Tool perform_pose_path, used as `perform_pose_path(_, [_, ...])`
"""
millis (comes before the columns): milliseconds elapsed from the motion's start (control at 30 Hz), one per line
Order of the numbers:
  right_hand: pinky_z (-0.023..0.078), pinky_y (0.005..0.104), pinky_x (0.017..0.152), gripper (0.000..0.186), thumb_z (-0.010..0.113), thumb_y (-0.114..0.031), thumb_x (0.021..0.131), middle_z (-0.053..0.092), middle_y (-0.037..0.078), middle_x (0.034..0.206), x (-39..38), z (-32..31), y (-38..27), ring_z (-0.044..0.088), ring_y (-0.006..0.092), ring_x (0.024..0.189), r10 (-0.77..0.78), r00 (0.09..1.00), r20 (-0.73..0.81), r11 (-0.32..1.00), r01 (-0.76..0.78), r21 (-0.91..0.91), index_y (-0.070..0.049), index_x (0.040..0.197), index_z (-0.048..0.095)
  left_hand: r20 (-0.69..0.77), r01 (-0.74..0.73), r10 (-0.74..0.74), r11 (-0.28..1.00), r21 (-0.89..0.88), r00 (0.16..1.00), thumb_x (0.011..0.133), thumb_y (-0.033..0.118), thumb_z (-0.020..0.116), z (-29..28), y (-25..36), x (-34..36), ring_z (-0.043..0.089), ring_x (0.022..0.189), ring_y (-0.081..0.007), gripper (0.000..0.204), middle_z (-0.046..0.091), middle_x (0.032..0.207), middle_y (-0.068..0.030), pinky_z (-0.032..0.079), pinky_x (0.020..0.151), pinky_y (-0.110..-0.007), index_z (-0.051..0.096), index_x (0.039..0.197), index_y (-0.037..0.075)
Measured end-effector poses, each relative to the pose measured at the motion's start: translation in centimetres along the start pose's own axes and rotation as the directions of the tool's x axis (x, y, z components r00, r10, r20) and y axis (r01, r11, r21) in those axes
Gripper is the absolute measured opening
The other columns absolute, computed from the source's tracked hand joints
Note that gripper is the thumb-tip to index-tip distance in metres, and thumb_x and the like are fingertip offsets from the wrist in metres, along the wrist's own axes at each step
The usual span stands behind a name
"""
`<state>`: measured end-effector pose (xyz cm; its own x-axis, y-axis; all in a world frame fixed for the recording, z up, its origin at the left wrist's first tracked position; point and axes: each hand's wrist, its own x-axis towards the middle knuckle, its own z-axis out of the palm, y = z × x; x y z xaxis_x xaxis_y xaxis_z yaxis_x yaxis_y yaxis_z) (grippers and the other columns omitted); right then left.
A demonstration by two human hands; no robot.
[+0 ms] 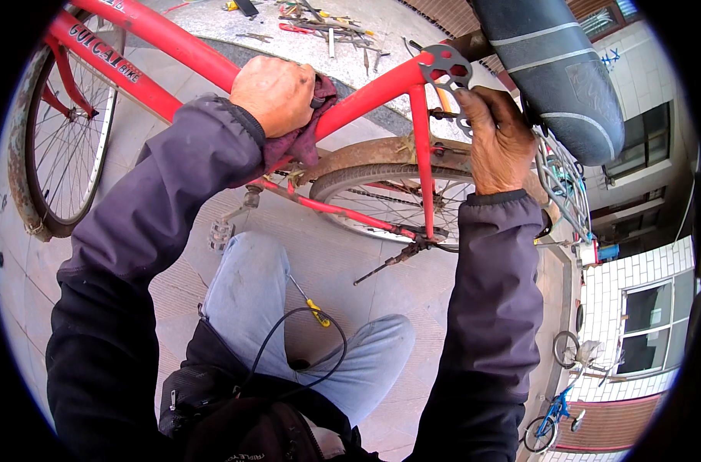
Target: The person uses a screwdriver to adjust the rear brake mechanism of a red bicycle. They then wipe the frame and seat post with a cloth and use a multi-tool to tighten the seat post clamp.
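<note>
A red bicycle frame [366,98] stretches across in front of me, its black saddle [555,77] at the upper right. My left hand [273,96] is closed in a fist around a dark maroon rag [310,137], pressed against the frame tube. With thumb and fingers closed, my right hand [495,138] grips a flat grey multi-hole bicycle wrench [446,65]. The wrench lies over the top of the seat tube, just below the saddle; whether it sits on a bolt there, I cannot tell. Part of the wrench is hidden behind my fingers.
The rear wheel [366,174] with its rusty mudguard and a pedal [221,233] are low in front of me. On the paving by my knees lies a yellow-handled screwdriver [318,313]. Several loose tools [331,31] lie beyond the frame. A blue bicycle [549,423] stands far right.
</note>
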<state>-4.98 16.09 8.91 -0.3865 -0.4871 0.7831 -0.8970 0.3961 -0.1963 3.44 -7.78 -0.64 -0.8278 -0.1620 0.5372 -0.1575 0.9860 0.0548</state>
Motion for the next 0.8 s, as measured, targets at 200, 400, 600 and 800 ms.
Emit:
perform_pose_path(200, [0.043, 0.0233, 0.061, 0.026, 0.072, -0.029, 0.083, 0.06, 0.0, 0.068, 0.2, 0.9, 0.4, 0.053, 0.0086, 0.064, -0.031, 0.995, -0.092, 0.997, 0.024, -0.067, -0.004, 0.083, 0.065, -0.004, -0.005, 0.005, 1.0, -0.002, 1.0, 0.068, 0.016, 0.058, -0.1, 0.1, 0.0, 0.066, 0.069, -0.0336, 0.018, 0.066, 0.073, -0.0202, 0.051, 0.065, -0.042, 0.064, 0.076, 0.001])
perform_pose_path(400, [0.041, 0.023, 0.055, 0.027, 0.07, -0.029, 0.084, 0.058, 0.0, 0.064, 0.3, 1.1, 1.3, 0.05, 0.0079, 0.058, -0.095, 0.99, -0.106, 0.988, 0.081, -0.134, -0.004, 0.082, 0.063, -0.006, -0.001, 0.001, 1.0, 0.014, 1.0, 0.068, 0.016, 0.058, 0.0, 0.0, 0.0, 0.066, 0.069, -0.0335, 0.018, 0.066, 0.073, -0.0203, 0.051, 0.066, -0.042, 0.064, 0.075, 0.001])
perform_pose_path(600, [0.042, 0.0224, 0.058, 0.024, 0.072, -0.024, 0.083, 0.06, 0.0, 0.068, -0.3, 0.3, 0.8, 0.051, 0.0073, 0.061, 0.041, 0.999, -0.02, 0.998, -0.041, 0.044, -0.002, 0.084, 0.063, 0.005, -0.001, 0.001, 1.0, 0.011, 1.0, 0.067, 0.017, 0.059, 0.0, 0.1, 0.1, 0.066, 0.07, -0.0332, 0.019, 0.066, 0.073, -0.0201, 0.051, 0.066, -0.042, 0.064, 0.076, 0.001])
perform_pose_path(800, [0.043, 0.0231, 0.064, 0.02, 0.074, -0.015, 0.08, 0.062, 0.002, 0.076, -0.9, -0.1, 1.3, 0.054, 0.0092, 0.069, 0.153, 0.988, 0.015, 0.97, -0.153, 0.188, 0.0, 0.088, 0.063, 0.015, 0.003, -0.003, 1.0, 0.001, 1.0, 0.068, 0.017, 0.058, -0.1, 0.1, 0.1, 0.066, 0.071, -0.0332, 0.019, 0.066, 0.075, -0.02, 0.051, 0.067, -0.042, 0.065, 0.078, 0.001])
